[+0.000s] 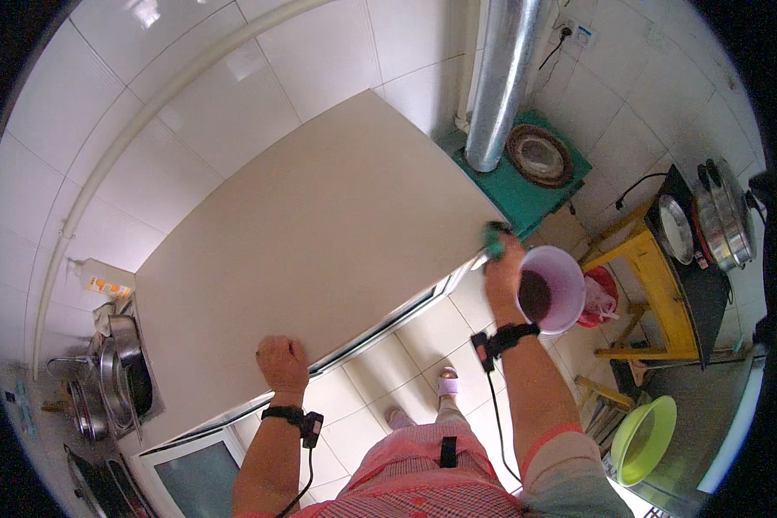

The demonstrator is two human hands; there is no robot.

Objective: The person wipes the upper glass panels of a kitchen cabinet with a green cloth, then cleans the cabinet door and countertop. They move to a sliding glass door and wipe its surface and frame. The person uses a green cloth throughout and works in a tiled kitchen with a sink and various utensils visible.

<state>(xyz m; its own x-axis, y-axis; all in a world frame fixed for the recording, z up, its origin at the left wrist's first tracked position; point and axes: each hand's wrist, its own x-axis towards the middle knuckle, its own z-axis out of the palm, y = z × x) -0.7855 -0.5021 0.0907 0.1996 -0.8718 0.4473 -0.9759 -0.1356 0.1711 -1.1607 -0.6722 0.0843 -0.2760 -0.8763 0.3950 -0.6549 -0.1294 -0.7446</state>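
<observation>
A bare beige countertop (311, 220) stretches before me. My left hand (282, 362) rests on it near the front edge, its fingers curled into a fist with nothing seen in it. At the counter's right end, my right hand (506, 275) grips a green scrubbing pad (494, 239), blurred and partly covered by the fingers. The pad is at the counter's edge; a dark patch beside it is too blurred to name. Just right of that hand, lower down, stands a pale lilac bucket (566, 291) with something dark inside.
A green stove (524, 207) with a metal flue pipe (502, 84) adjoins the counter's right end. Metal pans (126, 349) and a plastic bottle (107, 278) are at the left. A yellow wooden table (664, 294) bears pots; a lime-green basin (647, 440) stands lower right.
</observation>
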